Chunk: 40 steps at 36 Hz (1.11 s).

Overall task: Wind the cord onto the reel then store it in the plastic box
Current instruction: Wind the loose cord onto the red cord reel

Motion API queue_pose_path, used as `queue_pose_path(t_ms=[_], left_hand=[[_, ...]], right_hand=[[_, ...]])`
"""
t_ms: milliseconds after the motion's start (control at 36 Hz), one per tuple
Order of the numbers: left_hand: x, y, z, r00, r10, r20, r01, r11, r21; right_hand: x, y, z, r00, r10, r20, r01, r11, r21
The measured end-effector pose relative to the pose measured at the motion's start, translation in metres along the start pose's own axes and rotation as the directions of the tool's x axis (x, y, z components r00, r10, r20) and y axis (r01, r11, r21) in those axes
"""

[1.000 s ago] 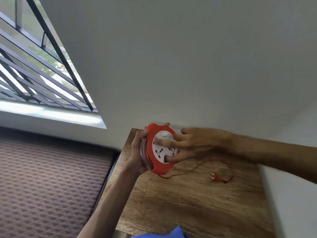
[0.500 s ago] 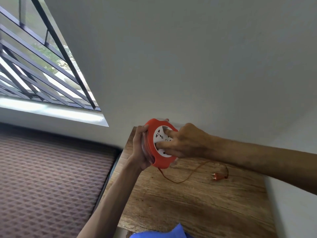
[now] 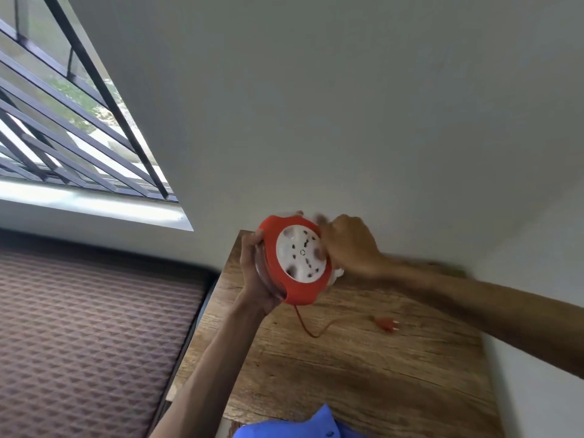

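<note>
A round orange reel [image 3: 281,290] with a white socket face [image 3: 300,254] is held upright above the far end of a wooden table [image 3: 363,374]. My left hand [image 3: 256,276] grips its clear back and rim from the left. My right hand [image 3: 347,245] is on the right edge of the white face, fingers curled and blurred. A short length of orange cord [image 3: 308,328] hangs from the reel's bottom and runs across the table to the orange plug [image 3: 387,324] lying on the wood. No plastic box is in view.
A grey wall stands right behind the table's far edge and along its right side. A barred window [image 3: 63,121] is at upper left. A brown patterned mattress [image 3: 88,343] lies left of the table. Blue fabric [image 3: 303,426] shows at the bottom edge.
My right hand has swung round the white face from its lower middle to its upper right edge, turning it. The loose cord is shorter and the plug has slid closer to the reel.
</note>
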State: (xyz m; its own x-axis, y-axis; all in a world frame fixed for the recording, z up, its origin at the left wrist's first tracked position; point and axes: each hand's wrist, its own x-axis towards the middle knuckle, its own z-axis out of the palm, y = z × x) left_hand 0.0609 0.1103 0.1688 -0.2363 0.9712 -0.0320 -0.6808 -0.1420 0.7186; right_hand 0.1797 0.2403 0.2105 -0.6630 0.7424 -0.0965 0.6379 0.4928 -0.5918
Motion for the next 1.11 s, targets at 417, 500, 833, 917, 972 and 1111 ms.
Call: queue_pose_path(t_ms=[417, 500, 833, 917, 972, 1111], left_hand=[[0.012, 0.026, -0.026, 0.985, -0.175, 0.003, 0.173, 0.974, 0.150], [0.013, 0.024, -0.027, 0.973, -0.219, 0.079, 0.209, 0.971, 0.118], [0.004, 0.021, -0.015, 0.983, -0.169, 0.077, 0.163, 0.984, 0.076], [0.003, 0.020, -0.011, 0.985, -0.164, 0.044, 0.162, 0.985, 0.050], [0.002, 0.020, -0.010, 0.985, -0.168, 0.025, 0.167, 0.985, 0.052], [0.001, 0.017, -0.007, 0.991, -0.131, 0.009, 0.131, 0.989, 0.071]], right_hand=[[-0.023, 0.024, -0.031, 0.362, -0.859, 0.362, 0.835, 0.126, -0.536], [-0.015, 0.021, -0.044, 0.337, -0.817, 0.468, 0.845, 0.044, -0.532], [-0.009, 0.012, -0.037, 0.252, -0.859, 0.446, 0.752, -0.116, -0.649], [-0.020, 0.009, -0.024, 0.361, -0.820, 0.445, 0.784, 0.008, -0.621], [-0.023, 0.007, -0.021, 0.402, -0.805, 0.437, 0.795, 0.071, -0.602], [-0.022, 0.002, -0.008, 0.555, -0.819, 0.147, 0.739, 0.404, -0.539]])
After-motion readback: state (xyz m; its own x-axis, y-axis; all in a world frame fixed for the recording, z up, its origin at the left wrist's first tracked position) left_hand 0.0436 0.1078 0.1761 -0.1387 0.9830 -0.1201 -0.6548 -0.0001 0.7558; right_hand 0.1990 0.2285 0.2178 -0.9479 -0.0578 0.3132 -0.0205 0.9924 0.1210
